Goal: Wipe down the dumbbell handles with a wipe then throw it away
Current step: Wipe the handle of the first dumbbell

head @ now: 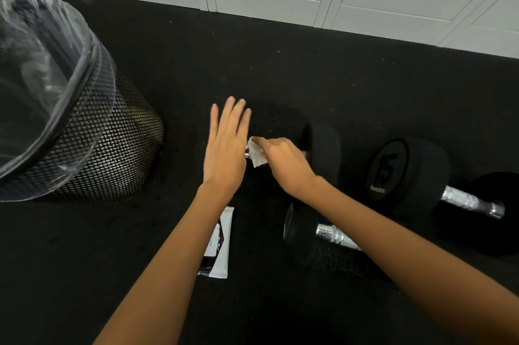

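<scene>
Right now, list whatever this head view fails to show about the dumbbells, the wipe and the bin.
- Middle dumbbell's handle: mostly covered by the wipe and right hand; its left head lies behind the flat left hand.
- Near dumbbell: right end hidden under the right forearm.
- Wire-mesh bin: cut off by the left edge; contents blurred behind the plastic liner.
- Wipe packet: partly under the left forearm, print too small.

Dumbbell handle (pixel 247 154) mostly under hands.

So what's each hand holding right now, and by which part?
The right hand grips the white wipe, bunched under its curled fingers against the far dumbbell's handle. The left hand holds nothing; its fingers are straight.
</scene>
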Demonstrator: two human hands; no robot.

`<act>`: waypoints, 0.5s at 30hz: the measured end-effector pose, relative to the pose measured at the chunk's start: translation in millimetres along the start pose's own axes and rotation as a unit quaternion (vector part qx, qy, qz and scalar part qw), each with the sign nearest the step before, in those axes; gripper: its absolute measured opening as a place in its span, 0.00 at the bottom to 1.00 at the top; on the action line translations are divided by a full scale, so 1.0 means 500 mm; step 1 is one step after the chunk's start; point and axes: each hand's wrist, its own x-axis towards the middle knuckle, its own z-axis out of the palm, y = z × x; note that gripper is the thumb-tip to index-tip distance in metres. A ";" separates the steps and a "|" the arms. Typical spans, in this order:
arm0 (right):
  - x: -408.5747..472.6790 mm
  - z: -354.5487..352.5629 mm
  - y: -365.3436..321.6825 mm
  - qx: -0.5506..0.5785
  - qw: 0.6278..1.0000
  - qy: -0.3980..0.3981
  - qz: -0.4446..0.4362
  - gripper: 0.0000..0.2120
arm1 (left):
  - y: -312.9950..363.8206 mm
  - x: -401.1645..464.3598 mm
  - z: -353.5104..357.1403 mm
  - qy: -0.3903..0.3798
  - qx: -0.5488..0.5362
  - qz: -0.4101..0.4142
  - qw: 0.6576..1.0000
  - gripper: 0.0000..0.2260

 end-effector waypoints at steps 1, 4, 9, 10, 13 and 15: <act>-0.012 0.008 -0.001 0.005 1.000 0.023 -0.006 0.24 | 0.009 0.003 -0.001 -0.005 -0.021 0.026 0.999 0.31; -0.030 0.005 0.004 0.070 0.995 0.062 0.012 0.13 | 0.029 0.009 0.003 -0.054 -0.140 0.073 0.986 0.31; -0.025 -0.068 0.018 0.298 0.945 0.004 0.131 0.07 | 0.023 0.015 -0.007 -0.178 -0.436 -0.099 0.877 0.20; -0.022 -0.087 0.021 0.328 0.933 -0.002 0.152 0.10 | 0.021 0.017 -0.010 -0.182 -0.454 -0.120 0.864 0.21; -0.018 -0.135 0.033 0.392 0.897 -0.062 0.196 0.17 | 0.014 0.021 -0.010 -0.180 -0.487 -0.132 0.845 0.19; -0.018 -0.148 0.044 0.403 0.890 -0.082 0.196 0.16 | 0.016 0.024 -0.004 -0.160 -0.505 -0.144 0.836 0.15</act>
